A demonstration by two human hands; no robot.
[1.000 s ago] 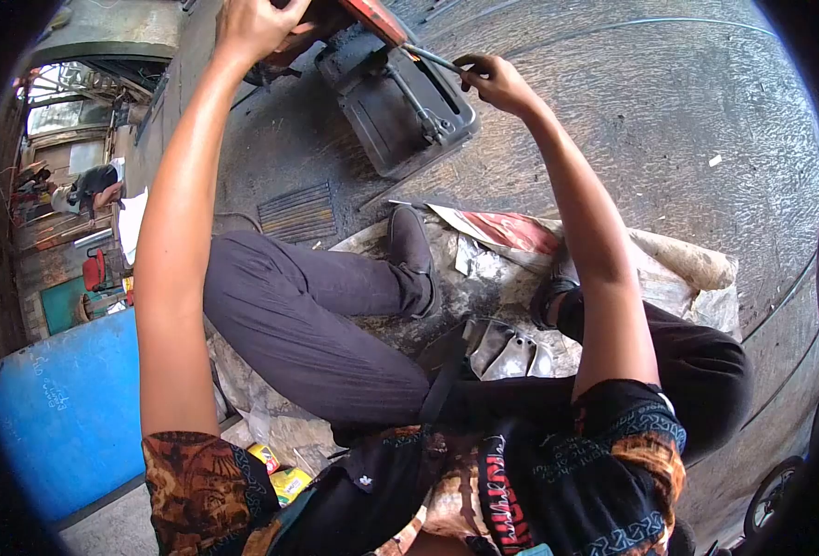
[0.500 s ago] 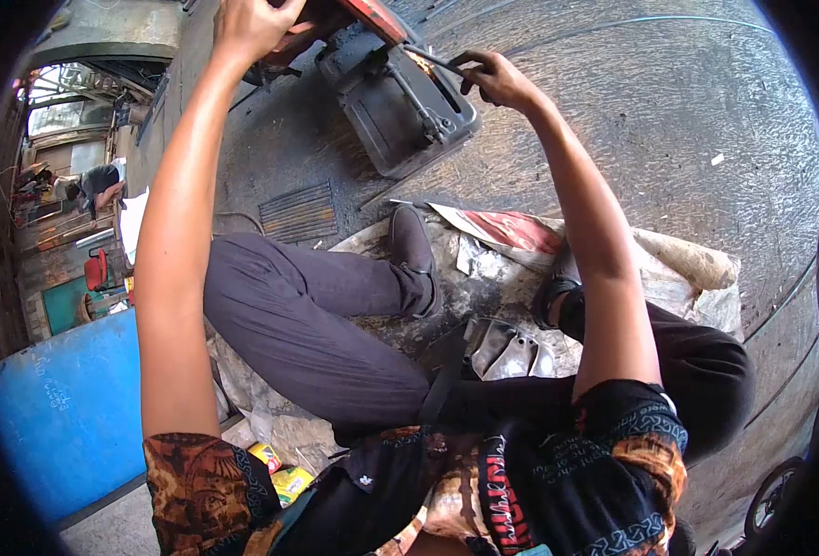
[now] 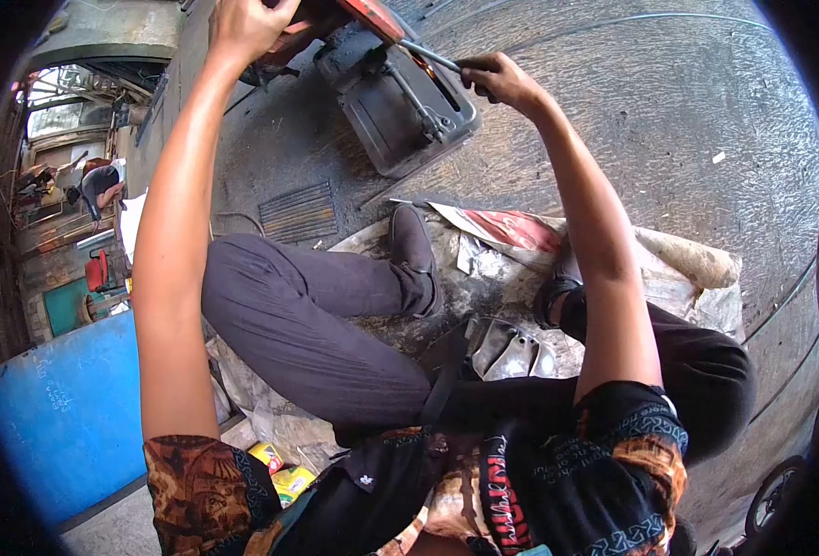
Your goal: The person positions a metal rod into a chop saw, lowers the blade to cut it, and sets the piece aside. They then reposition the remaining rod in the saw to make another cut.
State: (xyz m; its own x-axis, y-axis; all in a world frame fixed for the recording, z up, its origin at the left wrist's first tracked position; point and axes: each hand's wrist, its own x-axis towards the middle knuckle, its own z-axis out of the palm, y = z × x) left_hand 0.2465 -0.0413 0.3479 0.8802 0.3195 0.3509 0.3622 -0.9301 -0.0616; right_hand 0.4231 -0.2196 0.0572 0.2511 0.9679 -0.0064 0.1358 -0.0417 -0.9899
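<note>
My right hand (image 3: 504, 82) is closed around the end of a grey metal rod (image 3: 433, 56). The rod's other end meets a red bar (image 3: 372, 17) of a machine, with a small orange patch close to the rod. Below it is the machine's dark metal base (image 3: 386, 125), carrying a screw rod. My left hand (image 3: 247, 32) is at the top edge, beside the machine's red and dark parts. Its fingers look curled, but they are partly cut off by the frame, so what they grip is hidden.
Short dark bars (image 3: 298, 213) lie on the floor left of my shoe. Shiny curved metal pieces (image 3: 513, 352) rest between my legs on a dirty sheet (image 3: 706, 269). A blue panel (image 3: 76, 398) stands at left. Another person (image 3: 101, 183) bends over in the background.
My right hand and the rod have shifted slightly, and the rod's visible side looks lighter. My left hand has moved a little left. The person in the background has changed posture.
</note>
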